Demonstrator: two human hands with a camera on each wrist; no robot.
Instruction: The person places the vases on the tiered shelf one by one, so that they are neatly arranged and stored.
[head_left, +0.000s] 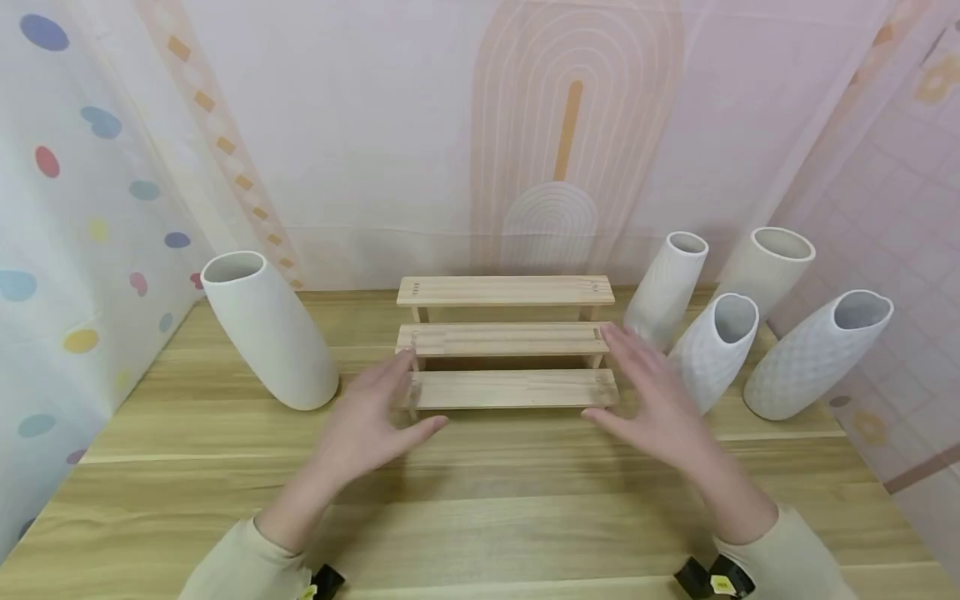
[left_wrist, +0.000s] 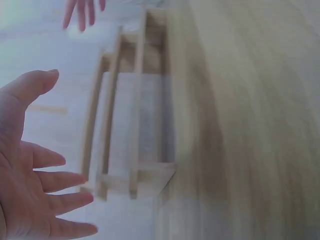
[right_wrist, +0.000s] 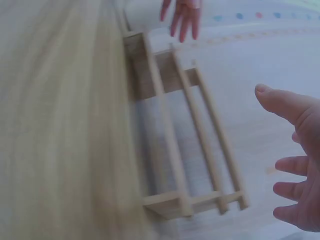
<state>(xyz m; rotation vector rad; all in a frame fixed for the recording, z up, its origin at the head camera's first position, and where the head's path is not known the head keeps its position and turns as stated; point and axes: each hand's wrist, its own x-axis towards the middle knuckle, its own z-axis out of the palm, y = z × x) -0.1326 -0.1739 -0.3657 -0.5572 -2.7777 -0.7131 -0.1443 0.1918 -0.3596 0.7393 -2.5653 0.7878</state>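
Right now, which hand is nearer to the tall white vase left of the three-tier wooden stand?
Left. The left hand is right of the vase, by the left end of the stand; the right hand is farther off, by its right end.

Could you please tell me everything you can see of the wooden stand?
The stand looks like pale, unpainted wood: three flat, narrow shelves rising in steps toward the back, joined by supports near both ends, with small dark marks on top there. It stands upright on the wooden table, between white vases. The left hand and right hand flank it; whether they touch it is unclear.
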